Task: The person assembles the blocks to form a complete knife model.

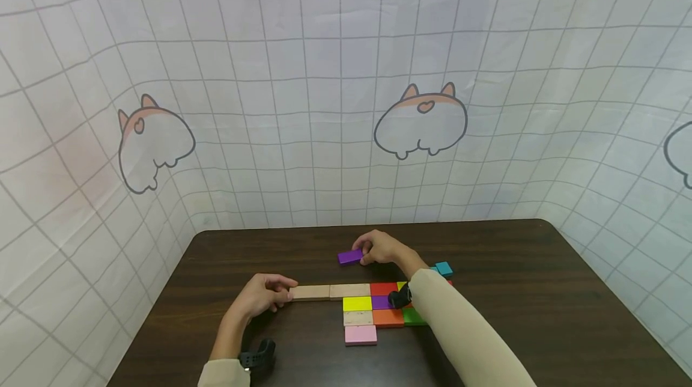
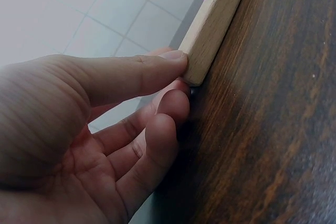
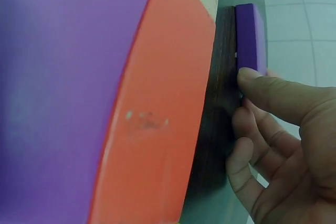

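My right hand (image 1: 382,247) pinches one end of a flat purple block (image 1: 348,257) near the back of the table, behind the row of blocks. In the right wrist view the thumb lies against the end of this purple block (image 3: 247,38), with the other fingers curled below. My left hand (image 1: 257,295) has its thumb and fingertips at the left end of a plain wooden block (image 1: 310,292), pinching it. The left wrist view has the thumb tip right on the corner of that wooden block (image 2: 212,32), which lies on the table.
A second wooden block (image 1: 349,291) continues the row to a patch of coloured blocks, including yellow (image 1: 357,304), orange (image 1: 388,318) and pink (image 1: 360,335). My right forearm covers part of the patch. Light blue blocks (image 1: 444,269) lie beyond it. A gridded white curtain (image 1: 281,134) surrounds the dark table (image 1: 513,273).
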The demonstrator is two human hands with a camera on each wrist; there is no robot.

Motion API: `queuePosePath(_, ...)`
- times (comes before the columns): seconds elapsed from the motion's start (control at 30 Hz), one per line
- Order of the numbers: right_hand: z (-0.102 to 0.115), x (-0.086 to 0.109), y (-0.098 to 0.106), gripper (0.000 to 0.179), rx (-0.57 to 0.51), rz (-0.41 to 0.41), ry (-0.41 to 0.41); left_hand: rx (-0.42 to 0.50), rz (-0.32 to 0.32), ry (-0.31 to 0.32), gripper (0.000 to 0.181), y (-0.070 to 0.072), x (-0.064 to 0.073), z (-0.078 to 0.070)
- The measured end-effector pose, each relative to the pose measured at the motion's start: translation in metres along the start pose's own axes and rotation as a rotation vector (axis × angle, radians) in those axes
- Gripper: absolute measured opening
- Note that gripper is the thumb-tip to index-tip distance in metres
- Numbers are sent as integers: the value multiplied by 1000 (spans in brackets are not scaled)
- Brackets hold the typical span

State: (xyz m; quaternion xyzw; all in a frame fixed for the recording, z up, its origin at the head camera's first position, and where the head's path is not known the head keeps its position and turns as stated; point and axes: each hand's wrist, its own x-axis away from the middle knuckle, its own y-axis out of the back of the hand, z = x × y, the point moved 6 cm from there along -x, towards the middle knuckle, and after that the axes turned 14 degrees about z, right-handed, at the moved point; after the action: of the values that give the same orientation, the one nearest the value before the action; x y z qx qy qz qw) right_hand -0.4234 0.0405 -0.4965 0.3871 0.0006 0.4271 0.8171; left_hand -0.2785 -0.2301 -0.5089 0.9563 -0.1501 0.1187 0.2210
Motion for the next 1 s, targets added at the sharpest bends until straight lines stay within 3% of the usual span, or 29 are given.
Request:
queuePosePath(0.23,2,9,0,34,48,31,0,2,-4,-4,22,0,0,0)
queuePosePath(0.43,4,26,6,32,61,3,0,0,3,-7,23,-1,2,-2)
queuePosePath(0.67,11,53,10,31,87,-18,65,-3,6,-12,25,0,2,-3)
queuePosePath(1.0,11,103,2,33,104,-63,141,-2,4,-10,26,-2,3,-2)
